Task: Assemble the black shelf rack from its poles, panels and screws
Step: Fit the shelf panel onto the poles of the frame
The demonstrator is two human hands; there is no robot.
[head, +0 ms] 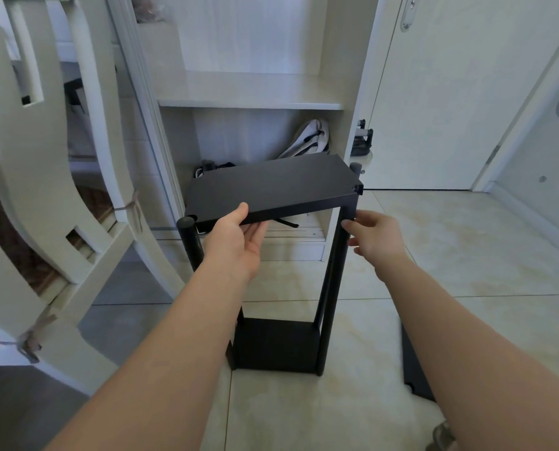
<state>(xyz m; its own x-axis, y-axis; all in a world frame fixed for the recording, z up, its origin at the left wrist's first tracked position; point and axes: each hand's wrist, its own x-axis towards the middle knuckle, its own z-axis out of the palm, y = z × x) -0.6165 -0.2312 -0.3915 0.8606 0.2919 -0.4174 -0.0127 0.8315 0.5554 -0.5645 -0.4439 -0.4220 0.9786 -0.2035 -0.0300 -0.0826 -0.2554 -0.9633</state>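
Note:
A black shelf rack stands upright on the tiled floor, with a bottom panel (276, 348) fixed between black poles. My left hand (239, 237) grips the near edge of a black top panel (271, 187), thumb on top and fingers underneath, holding it at the pole tops. The near left pole (191, 242) rises just left of that hand. My right hand (374, 236) is at the near right pole (335, 271), fingertips touching it just below the panel's corner. A far right pole top (355, 167) pokes up behind the panel.
Another black panel (414, 369) lies on the floor at the right, partly behind my right forearm. A white cabinet (252, 104) with open shelves stands directly behind the rack. A white carved furniture frame (44, 177) crowds the left. A white door (434, 92) is at the right.

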